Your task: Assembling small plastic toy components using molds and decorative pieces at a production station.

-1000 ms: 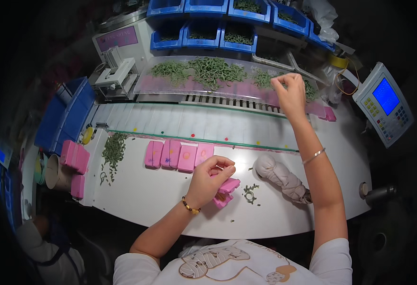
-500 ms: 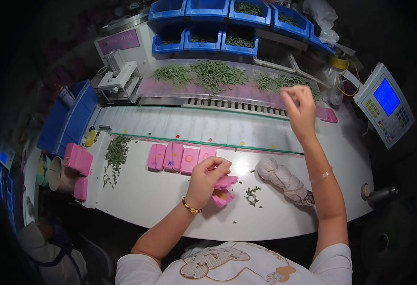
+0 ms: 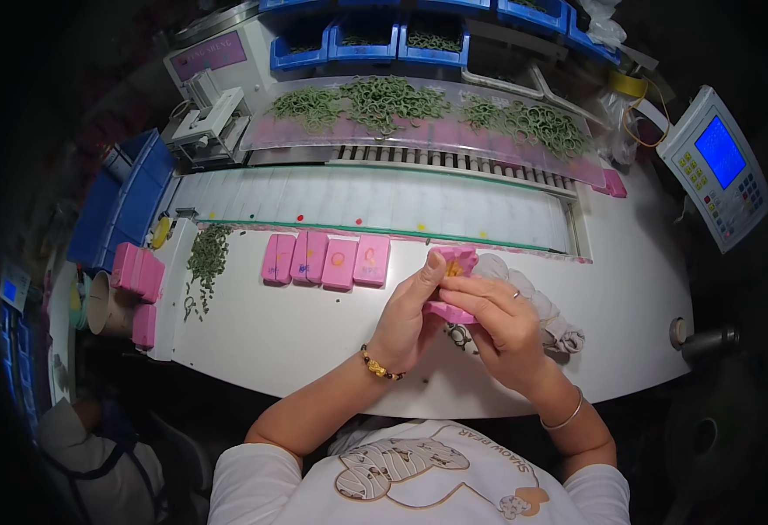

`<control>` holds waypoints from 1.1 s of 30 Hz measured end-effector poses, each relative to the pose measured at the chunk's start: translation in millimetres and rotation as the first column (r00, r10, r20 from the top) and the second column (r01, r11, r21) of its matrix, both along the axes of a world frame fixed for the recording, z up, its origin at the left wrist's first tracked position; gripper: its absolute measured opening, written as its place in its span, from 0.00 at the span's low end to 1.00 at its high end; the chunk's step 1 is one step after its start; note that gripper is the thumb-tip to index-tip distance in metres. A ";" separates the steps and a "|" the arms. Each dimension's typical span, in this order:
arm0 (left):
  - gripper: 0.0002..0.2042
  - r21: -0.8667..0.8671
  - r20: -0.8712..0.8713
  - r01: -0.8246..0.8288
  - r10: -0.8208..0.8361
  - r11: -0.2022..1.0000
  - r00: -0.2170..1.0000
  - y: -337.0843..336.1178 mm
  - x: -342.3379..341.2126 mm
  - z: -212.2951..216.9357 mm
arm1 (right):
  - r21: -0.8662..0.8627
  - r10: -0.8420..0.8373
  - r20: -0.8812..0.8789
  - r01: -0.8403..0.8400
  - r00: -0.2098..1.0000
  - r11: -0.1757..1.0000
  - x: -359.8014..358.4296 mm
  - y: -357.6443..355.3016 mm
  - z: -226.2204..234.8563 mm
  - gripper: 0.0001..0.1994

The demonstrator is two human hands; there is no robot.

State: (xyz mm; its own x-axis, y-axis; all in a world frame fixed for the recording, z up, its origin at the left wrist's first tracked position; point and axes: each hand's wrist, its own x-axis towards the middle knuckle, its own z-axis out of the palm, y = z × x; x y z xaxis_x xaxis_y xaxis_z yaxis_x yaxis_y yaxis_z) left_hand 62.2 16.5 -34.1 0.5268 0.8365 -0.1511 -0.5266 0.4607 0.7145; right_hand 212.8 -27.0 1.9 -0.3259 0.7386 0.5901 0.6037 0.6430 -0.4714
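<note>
well to the left of the grip stand a brown, open-ended tube, a tall blue plastic bin just beyond it, and a stack of pink, smooth-edged blocks beside both. nearer to the grip, but apart from it, a loose heap of small dark-green pieces lies on the white, smooth worktop. next comes a row of four pink, rounded blocks with coloured marks, just left of the hands. the left hand is clamped on a pink, two-part block with a yellowish inside, its thumb against the upper part; this block is raised above the worktop, parted, between the two hands. beyond the grip, a translucent plastic tray bears piles of green, thin rings. the right hand has its fingers together at the parted block; whether they pinch a small piece cannot be told. just right of the grip, partly behind the right hand, lies a whitish, twisted cloth bundle. well to the right are a dark, shiny cylinder and, farther out, a pale-grey control panel with a blue screen.
</note>
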 end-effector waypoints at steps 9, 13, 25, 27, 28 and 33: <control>0.34 -0.234 0.125 0.150 -0.123 0.961 0.984 19.1 -8.0 -7.2 | 0.251 0.027 0.317 -0.111 0.948 0.962 -10.9 -26.8 -15.5 0.18; 0.33 -0.147 -0.066 0.019 -0.029 0.989 0.997 20.4 -13.8 -6.2 | 0.153 -0.127 0.382 0.073 0.915 0.986 23.8 -27.0 -13.3 0.24; 0.29 -0.245 -0.029 0.100 -0.110 0.964 0.993 6.5 -6.7 -5.8 | 0.269 -0.474 0.228 0.413 0.850 0.870 24.5 -12.6 38.1 0.33; 0.27 -0.264 -0.073 0.069 -0.091 0.962 0.993 5.7 -7.1 8.8 | 0.396 -0.445 0.172 0.352 0.879 0.848 14.1 -12.2 38.3 0.28; 0.27 -0.262 -0.073 0.074 -0.096 0.962 0.993 8.4 -5.3 9.0 | 0.380 -0.348 0.327 0.215 0.878 0.900 11.7 -11.3 32.7 0.28; 0.24 -0.194 -0.117 -0.028 0.005 0.981 0.993 3.7 -8.0 -7.6 | 0.100 -0.224 0.495 0.201 0.840 0.974 8.7 -9.1 17.9 0.30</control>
